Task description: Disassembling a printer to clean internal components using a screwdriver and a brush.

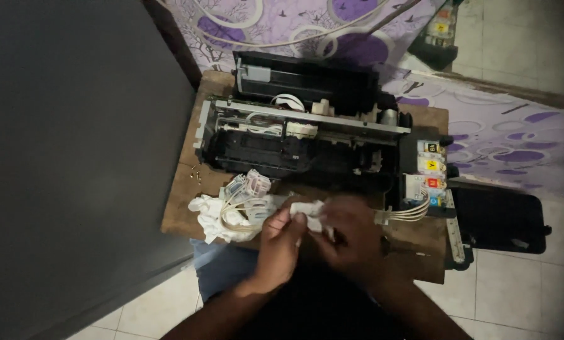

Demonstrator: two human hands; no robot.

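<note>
Left hand (280, 236) and right hand (351, 236) bare — no gloves, forearms uncovered with no sleeves visible, blue trouser fabric (222, 267) below the left hand

Both bare forearms come up from the bottom edge and converge toward the middle. The left hand (280, 240) is raised with its back to the camera, fingers curled and thumb pressed in a pinch at its top. The right hand (352, 234) meets it from the other side, fingers bent inward, fingertips close against the left's. Both wrists are slightly flexed.
</note>
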